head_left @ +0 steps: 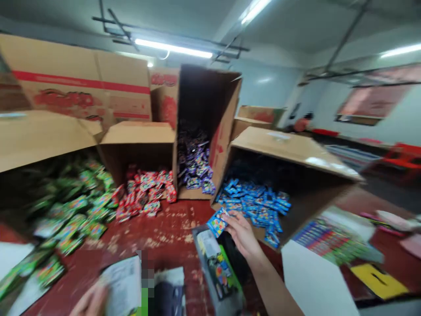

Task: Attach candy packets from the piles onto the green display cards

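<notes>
My right hand [242,232] pinches a small blue packet [217,222] just in front of the tipped box of blue packets [253,204]. Below it stands an open green printed carton [219,267]. My left hand [90,302] is at the bottom edge, blurred, against a white printed sheet or carton [123,285]; its fingers are smeared by motion.
Tipped cardboard boxes spill green packets [72,210], red packets [144,195] and purple packets [194,164] onto a worn red table [171,228]. A white box [315,281] and stacked coloured cartons [325,241] sit at right. Another person [301,123] is far back.
</notes>
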Demonstrator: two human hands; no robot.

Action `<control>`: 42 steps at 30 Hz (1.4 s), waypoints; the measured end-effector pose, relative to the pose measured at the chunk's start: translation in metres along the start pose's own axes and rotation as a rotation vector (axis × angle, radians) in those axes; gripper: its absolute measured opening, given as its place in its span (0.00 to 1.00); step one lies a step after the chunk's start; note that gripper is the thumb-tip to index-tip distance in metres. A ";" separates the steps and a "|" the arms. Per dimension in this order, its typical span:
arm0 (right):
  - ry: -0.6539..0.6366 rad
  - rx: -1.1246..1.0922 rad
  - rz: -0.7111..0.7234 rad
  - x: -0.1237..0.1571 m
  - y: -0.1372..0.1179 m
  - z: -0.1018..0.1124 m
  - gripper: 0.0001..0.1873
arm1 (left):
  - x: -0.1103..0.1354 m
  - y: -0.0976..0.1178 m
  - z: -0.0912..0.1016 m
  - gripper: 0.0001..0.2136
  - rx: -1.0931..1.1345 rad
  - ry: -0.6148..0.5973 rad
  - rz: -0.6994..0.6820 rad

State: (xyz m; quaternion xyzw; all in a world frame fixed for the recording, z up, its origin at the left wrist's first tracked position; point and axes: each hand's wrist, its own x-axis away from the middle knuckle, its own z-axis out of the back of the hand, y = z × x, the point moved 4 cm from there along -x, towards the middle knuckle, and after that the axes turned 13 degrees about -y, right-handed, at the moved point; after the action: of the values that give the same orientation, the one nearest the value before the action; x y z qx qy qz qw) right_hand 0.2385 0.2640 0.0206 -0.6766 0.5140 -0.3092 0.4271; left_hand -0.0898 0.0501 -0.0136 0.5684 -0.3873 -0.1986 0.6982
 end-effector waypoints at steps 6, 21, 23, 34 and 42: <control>-0.225 0.014 -0.132 0.033 0.019 -0.110 0.19 | 0.058 -0.001 -0.028 0.23 0.281 -0.446 -0.024; -1.058 0.607 -0.115 0.026 0.028 -0.208 0.06 | 0.071 -0.016 -0.020 0.22 0.281 -0.485 -0.007; -1.145 0.675 -0.105 0.027 0.027 -0.212 0.03 | 0.067 -0.017 -0.023 0.21 0.281 -0.487 -0.018; -1.017 0.723 -0.141 0.024 0.039 -0.209 0.12 | 0.060 -0.014 -0.037 0.21 0.327 -0.497 -0.074; -1.107 0.663 -0.076 0.027 0.040 -0.198 0.16 | 0.063 0.012 -0.032 0.25 0.359 -0.403 -0.044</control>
State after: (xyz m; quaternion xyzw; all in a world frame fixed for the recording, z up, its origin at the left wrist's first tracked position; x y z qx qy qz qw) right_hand 0.0595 0.1819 0.0724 -0.5858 0.0705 -0.0719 0.8042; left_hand -0.0281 0.0290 0.0154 0.6405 -0.5349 -0.2510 0.4906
